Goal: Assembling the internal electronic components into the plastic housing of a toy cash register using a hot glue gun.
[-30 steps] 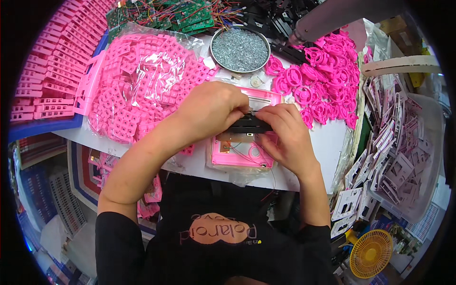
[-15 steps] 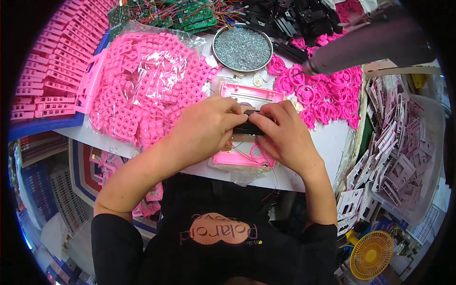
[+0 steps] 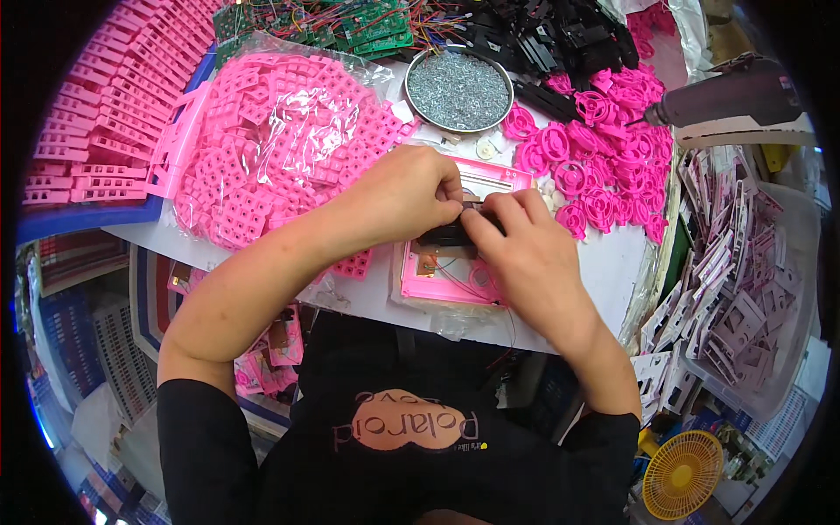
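Note:
My left hand (image 3: 398,197) and my right hand (image 3: 516,254) meet over a flat pink plastic frame (image 3: 437,282) lying on the white bench. Both pinch a small black part (image 3: 446,234) held just above the frame. Thin wires run from the frame toward the bench's near edge. The fingers hide most of the black part. A second pink frame (image 3: 499,179) lies just behind my hands.
A clear bag of pink square parts (image 3: 271,149) lies to the left. A round metal dish of screws (image 3: 459,87) stands behind. Pink round parts (image 3: 595,162) pile up at right, with a grey power screwdriver (image 3: 726,96) above them. Green circuit boards (image 3: 350,22) are at the back.
My hands have stayed together on the black part over the pink frame. The view has shifted, so the bench sits lower in the picture.

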The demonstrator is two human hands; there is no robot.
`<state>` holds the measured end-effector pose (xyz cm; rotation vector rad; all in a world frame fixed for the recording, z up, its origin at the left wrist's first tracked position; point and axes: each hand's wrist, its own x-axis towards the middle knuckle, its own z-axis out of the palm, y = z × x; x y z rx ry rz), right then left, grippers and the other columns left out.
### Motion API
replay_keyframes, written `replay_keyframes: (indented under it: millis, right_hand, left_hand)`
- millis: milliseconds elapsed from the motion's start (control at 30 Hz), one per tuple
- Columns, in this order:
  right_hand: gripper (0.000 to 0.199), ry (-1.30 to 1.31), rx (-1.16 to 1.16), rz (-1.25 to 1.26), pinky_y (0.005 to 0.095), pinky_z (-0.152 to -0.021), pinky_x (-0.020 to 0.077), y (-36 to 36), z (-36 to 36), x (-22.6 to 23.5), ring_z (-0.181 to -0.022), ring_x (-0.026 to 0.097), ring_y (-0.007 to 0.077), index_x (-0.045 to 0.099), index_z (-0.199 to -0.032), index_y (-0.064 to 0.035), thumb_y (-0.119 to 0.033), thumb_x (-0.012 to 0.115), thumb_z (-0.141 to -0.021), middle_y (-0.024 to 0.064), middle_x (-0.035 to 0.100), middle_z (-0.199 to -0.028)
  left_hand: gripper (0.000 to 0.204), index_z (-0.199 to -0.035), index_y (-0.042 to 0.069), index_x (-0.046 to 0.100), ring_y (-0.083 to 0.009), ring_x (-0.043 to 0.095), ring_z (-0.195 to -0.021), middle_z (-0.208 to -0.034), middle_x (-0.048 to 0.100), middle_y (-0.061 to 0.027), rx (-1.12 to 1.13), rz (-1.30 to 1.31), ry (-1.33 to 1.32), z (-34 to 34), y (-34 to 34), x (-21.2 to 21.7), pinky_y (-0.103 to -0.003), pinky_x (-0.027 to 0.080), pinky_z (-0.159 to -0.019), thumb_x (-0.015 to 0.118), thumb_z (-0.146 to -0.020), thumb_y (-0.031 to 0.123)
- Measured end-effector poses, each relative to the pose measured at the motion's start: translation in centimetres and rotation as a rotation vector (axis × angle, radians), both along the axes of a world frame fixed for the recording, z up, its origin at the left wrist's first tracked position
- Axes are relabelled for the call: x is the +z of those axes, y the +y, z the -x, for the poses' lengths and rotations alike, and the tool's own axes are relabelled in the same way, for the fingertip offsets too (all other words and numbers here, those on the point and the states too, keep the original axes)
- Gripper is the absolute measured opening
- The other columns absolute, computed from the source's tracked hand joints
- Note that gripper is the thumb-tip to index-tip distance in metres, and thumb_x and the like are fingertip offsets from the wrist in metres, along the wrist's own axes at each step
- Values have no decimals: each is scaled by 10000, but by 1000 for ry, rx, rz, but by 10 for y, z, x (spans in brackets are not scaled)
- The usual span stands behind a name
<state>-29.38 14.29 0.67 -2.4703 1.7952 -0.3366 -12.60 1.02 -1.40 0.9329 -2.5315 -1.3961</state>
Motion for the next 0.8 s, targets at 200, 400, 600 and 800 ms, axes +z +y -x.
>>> replay_keyframes:
  millis: [200,400,600,800]
  right_hand:
    - [327,-47,45,64,362,-712,521,-4,0,-4,-929,570,255,657,-1076,-72,-118,650,-753,71,585,-958]
    - [283,123,-58,41,359,-737,505,3,-19,7,-909,565,258,639,-1039,-53,-128,642,-767,87,572,-949]
    - [419,-272,6,-5,446,-866,505,-4,7,23,-979,583,348,620,-1086,-41,-91,763,-695,136,610,-1031]
    - [314,-655,-223,468,334,-876,527,-14,66,47,-957,672,224,668,-1098,16,7,761,-799,113,711,-1034]
  left_hand:
    - [162,-893,-35,710,-256,709,-737,-802,717,-156,-20,-66,-18,-5,-2,4,-360,550,-708,713,-784,85]
    - [185,-911,-17,706,-307,707,-812,-872,728,-155,-229,231,23,5,-15,2,-409,550,-730,708,-800,131]
    - [193,-950,28,714,-364,691,-926,-953,710,-166,-56,663,-318,54,-90,-13,-466,560,-757,677,-832,177]
    - [216,-900,29,702,-366,693,-921,-944,701,-164,-143,788,-377,64,-107,-38,-478,568,-766,634,-887,234]
